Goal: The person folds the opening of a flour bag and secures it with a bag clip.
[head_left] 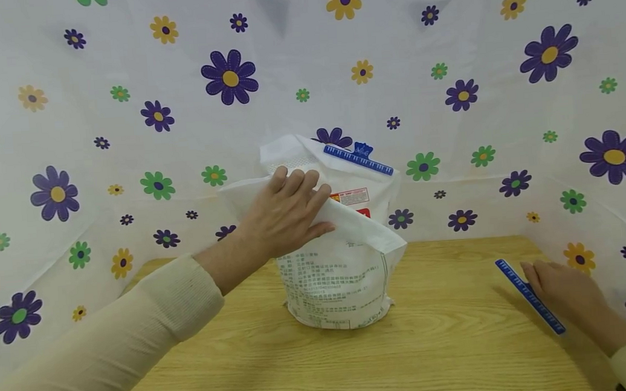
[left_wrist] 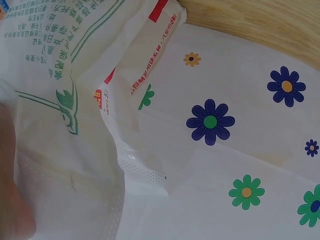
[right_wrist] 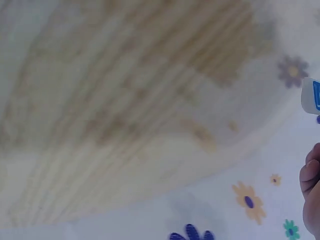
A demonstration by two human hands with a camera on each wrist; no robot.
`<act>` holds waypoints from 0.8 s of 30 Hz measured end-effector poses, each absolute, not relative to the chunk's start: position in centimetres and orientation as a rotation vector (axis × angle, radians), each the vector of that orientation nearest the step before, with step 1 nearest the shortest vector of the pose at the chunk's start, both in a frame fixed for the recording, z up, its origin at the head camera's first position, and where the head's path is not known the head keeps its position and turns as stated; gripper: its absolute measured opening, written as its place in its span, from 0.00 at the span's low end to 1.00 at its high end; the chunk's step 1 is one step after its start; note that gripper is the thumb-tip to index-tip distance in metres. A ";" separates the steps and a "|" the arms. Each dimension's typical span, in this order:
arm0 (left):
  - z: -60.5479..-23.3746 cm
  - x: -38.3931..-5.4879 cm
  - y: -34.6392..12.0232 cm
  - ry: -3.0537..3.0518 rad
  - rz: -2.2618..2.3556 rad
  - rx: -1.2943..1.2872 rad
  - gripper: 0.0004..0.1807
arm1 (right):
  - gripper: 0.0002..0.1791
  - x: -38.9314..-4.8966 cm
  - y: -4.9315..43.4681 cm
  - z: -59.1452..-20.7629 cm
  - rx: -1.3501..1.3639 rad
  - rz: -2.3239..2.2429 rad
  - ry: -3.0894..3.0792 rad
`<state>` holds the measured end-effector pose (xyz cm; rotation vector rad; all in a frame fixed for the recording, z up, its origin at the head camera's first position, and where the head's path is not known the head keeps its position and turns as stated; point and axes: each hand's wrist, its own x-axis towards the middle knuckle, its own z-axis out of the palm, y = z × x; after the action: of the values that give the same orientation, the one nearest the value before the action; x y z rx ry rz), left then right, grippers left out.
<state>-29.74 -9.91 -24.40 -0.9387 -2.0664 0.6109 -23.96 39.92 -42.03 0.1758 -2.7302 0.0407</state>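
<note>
A white sack (head_left: 330,291) printed with green lettering stands upright on the wooden table, its top edge slanting and partly folded over. My left hand (head_left: 292,212) grips that upper edge, fingers curled over it and thumb on the front face. A long blue bag clip (head_left: 359,160) with a piano-key pattern is fastened on the sack's back right top corner. Off to the right, my right hand (head_left: 562,290) pinches a second blue piano-key clip (head_left: 521,288) by its middle, away from the sack. The left wrist view has the sack's side (left_wrist: 45,145) close up, with red print along its folded edge.
A pale wooden table (head_left: 455,355) lies under the sack. White cloth (head_left: 292,57) with purple, yellow and green flowers hangs behind it and on both sides. The right wrist view is mostly filled by a blurred pale surface close to the lens.
</note>
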 end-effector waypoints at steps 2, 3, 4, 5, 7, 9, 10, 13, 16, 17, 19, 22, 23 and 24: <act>-24.4 -29.7 -9.9 -2.067 0.606 -0.941 0.32 | 0.21 -24.1 39.4 -41.8 0.209 0.054 -2.674; -24.4 -29.7 -9.9 -2.068 0.602 -0.943 0.32 | 0.20 -24.2 39.1 -41.7 0.226 0.058 -2.653; -24.4 -29.7 -9.9 -2.067 0.599 -0.945 0.32 | 0.18 -24.3 38.9 -41.6 0.246 0.059 -2.626; -24.4 -29.8 -9.9 -2.066 0.597 -0.946 0.32 | 0.17 -24.5 38.6 -41.4 0.271 0.060 -2.589; -24.4 -29.8 -9.8 -2.064 0.596 -0.948 0.32 | 0.12 -24.7 38.0 -41.2 0.322 0.064 -2.516; -24.5 -29.8 -9.8 -2.063 0.601 -0.944 0.32 | 0.09 -25.0 37.6 -41.0 0.363 0.070 -2.466; -24.5 -29.8 -9.8 -2.063 0.603 -0.942 0.32 | 0.08 -25.0 37.3 -40.8 0.375 0.079 -2.454; -24.5 -29.8 -9.8 -2.067 0.613 -0.933 0.33 | 0.09 -25.2 36.8 -40.5 0.406 0.086 -2.431; -24.6 -29.8 -9.8 -2.069 0.622 -0.923 0.33 | 0.14 -25.5 36.3 -40.0 0.444 0.055 -2.385; -24.6 -29.8 -9.8 -2.066 0.626 -0.921 0.33 | 0.15 -25.6 36.1 -39.9 0.455 0.045 -2.362; -24.7 -29.8 -9.9 -2.057 0.626 -0.920 0.34 | 0.17 -25.8 35.9 -39.5 0.470 0.028 -2.321; -24.7 -29.9 -9.9 -2.048 0.627 -0.924 0.34 | 0.18 -26.2 35.5 -39.0 0.469 0.012 -2.290; -24.7 -29.9 -9.9 -2.043 0.626 -0.927 0.34 | 0.18 -26.2 35.4 -38.7 0.468 0.011 -2.288; -24.7 -29.9 -9.9 -2.041 0.625 -0.929 0.34 | 0.19 -26.3 35.3 -38.5 0.464 0.011 -2.289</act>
<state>-29.91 -9.89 -24.67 -0.9289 -2.0409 0.6249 -26.31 35.25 -38.50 0.4636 -2.2890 0.0110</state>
